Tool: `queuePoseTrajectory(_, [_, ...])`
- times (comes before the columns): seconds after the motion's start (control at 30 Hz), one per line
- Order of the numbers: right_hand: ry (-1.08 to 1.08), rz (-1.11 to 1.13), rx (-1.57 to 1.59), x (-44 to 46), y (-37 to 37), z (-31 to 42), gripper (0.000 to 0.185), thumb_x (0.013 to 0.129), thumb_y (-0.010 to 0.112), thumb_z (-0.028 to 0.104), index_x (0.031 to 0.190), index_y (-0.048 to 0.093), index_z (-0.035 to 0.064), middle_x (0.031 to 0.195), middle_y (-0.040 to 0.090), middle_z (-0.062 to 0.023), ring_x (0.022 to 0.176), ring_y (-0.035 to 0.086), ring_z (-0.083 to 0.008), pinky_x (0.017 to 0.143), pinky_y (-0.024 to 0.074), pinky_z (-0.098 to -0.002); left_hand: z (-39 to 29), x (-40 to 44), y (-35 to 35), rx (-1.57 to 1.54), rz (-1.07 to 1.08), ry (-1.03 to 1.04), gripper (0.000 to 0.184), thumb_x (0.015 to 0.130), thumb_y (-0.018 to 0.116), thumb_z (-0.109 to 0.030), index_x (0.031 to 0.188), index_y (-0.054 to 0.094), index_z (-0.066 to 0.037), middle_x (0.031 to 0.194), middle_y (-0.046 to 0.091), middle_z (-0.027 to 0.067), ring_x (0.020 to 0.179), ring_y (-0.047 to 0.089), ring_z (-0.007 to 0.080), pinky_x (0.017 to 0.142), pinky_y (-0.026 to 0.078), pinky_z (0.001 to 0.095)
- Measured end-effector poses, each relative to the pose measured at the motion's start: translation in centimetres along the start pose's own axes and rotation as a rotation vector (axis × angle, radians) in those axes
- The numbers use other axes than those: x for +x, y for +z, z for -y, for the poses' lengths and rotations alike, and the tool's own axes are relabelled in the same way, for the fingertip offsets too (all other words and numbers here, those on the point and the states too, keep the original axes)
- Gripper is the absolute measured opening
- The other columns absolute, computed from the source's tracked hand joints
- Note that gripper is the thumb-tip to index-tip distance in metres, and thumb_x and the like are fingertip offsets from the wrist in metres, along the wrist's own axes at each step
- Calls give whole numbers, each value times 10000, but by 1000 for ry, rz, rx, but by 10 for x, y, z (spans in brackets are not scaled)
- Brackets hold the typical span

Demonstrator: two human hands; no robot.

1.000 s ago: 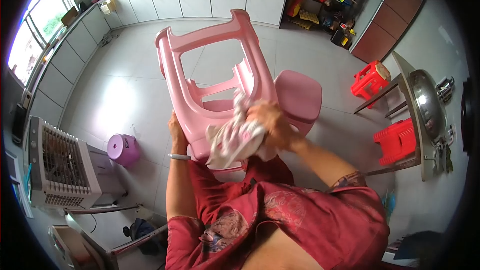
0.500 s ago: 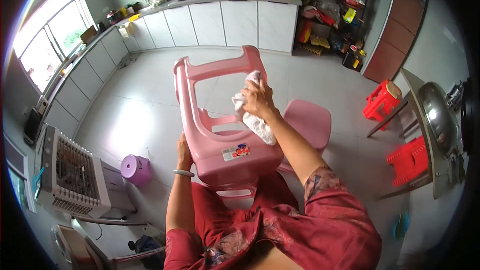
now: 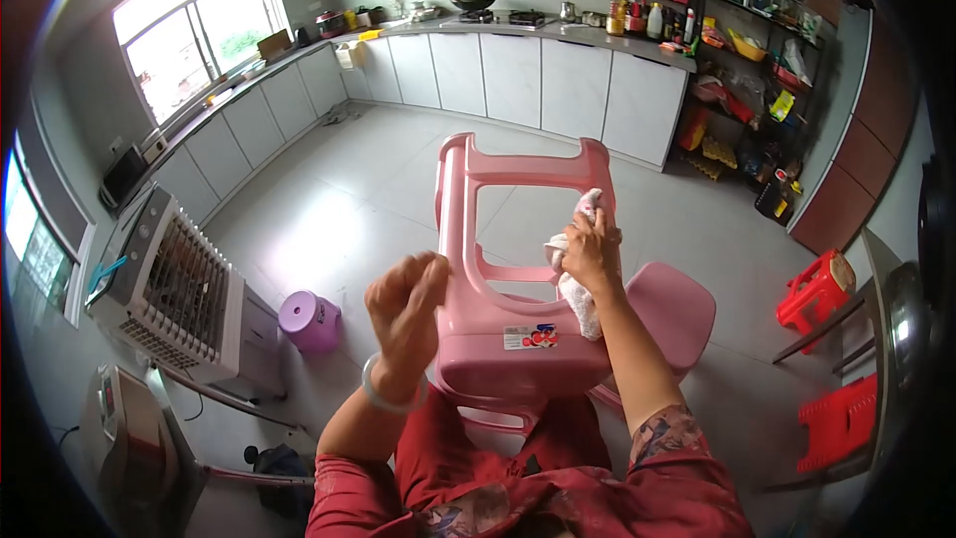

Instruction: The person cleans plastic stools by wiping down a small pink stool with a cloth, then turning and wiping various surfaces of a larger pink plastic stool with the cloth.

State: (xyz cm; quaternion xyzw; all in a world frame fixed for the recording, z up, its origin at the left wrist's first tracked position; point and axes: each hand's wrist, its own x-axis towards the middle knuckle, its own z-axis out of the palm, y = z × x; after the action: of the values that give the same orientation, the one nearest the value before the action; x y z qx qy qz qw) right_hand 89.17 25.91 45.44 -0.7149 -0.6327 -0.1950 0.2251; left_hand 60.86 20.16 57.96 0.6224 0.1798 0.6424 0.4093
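Note:
A pink plastic stool (image 3: pixel 468 309) lies tipped over in front of my knees, its legs pointing away from me and a sticker on its near end. My right hand (image 3: pixel 592 251) is closed around a white cloth (image 3: pixel 580 305), pressed along the right leg of the stool. Raised beside the left edge of the stool, my left hand (image 3: pixel 406 304) has its fingers curled in a loose fist, with nothing visible in it and a bracelet on the wrist. A second pink stool (image 3: pixel 669 314) stands just to the right, partly behind my right forearm.
A purple stool (image 3: pixel 310 320) and an air cooler (image 3: pixel 189 289) stand on the left. Red stools (image 3: pixel 817 294) are beside a table at the right. Along the back run white cabinets (image 3: pixel 508 75) with a stove, and a loaded shelf rack (image 3: pixel 742 90).
My left hand has let go of the stool's left side and risen, its fingers curling. The cloth stays in my right hand on the right leg. The view has shifted left and up.

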Motion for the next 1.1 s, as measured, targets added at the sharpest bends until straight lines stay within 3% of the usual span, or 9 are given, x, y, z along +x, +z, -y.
queuePoseTrajectory(0.07, [3,23,-17,0,0,1,197,704,689,183,859,722,66,1100,608,-88,1217,455,-348,890,435,-562,-45,-8,16,-561,274,113,307,956,521,-144,695,514,17,603,486,73,523,427,220,585,376,409])
queuePoseTrajectory(0.2, [7,34,-34,-1,-4,4,198,682,651,118,864,712,68,1105,603,-69,1205,459,-331,879,441,-522,-94,-3,31,-932,762,330,490,999,496,-373,797,600,62,669,553,123,532,464,258,588,365,425])
queuePoseTrajectory(0.27, [15,41,-38,-1,-7,6,198,679,642,105,860,710,67,1100,605,-68,1198,463,-329,877,443,-514,-101,-8,29,-883,893,334,433,1028,418,-439,1110,655,-86,666,561,126,495,484,211,590,407,401])
queuePoseTrajectory(0.5, [6,35,-73,-1,-9,5,202,695,654,129,878,720,73,1119,614,-70,1223,459,-327,911,437,-507,-120,-38,66,-930,573,377,455,978,533,-462,1053,742,-65,606,508,47,452,426,126,531,303,315])
queuePoseTrajectory(0.57, [12,37,-72,-1,-7,6,207,702,664,145,888,723,75,1130,614,-69,1235,456,-325,926,435,-503,-122,-37,67,-950,576,380,457,976,542,-454,1040,743,-49,613,510,48,458,431,125,526,302,315])
queuePoseTrajectory(0.73, [25,48,-81,-1,-9,7,212,711,681,174,895,725,76,1148,611,-68,1255,450,-320,943,437,-506,-110,-21,34,-946,1009,304,449,1029,415,-438,960,655,-65,665,524,124,480,464,225,560,395,412])
queuePoseTrajectory(0.83, [31,54,-89,0,-17,11,207,717,679,173,892,725,74,1157,607,-69,1266,444,-318,945,439,-509,-112,-18,36,-978,1028,258,414,1023,450,-410,880,631,-67,661,505,127,466,439,229,540,376,413])
queuePoseTrajectory(0.97, [36,56,-83,-1,-13,9,204,716,682,175,887,724,72,1157,605,-71,1268,442,-316,948,441,-510,-122,-24,47,-1018,854,247,448,967,570,-434,1020,744,-24,628,515,54,473,452,138,529,325,322])
queuePoseTrajectory(1.1, [20,36,-96,-1,-12,8,204,712,685,180,881,724,73,1142,611,-70,1253,452,-316,956,442,-503,-122,-33,57,-1078,742,264,438,964,578,-430,1024,742,-28,650,528,67,470,443,142,530,331,324])
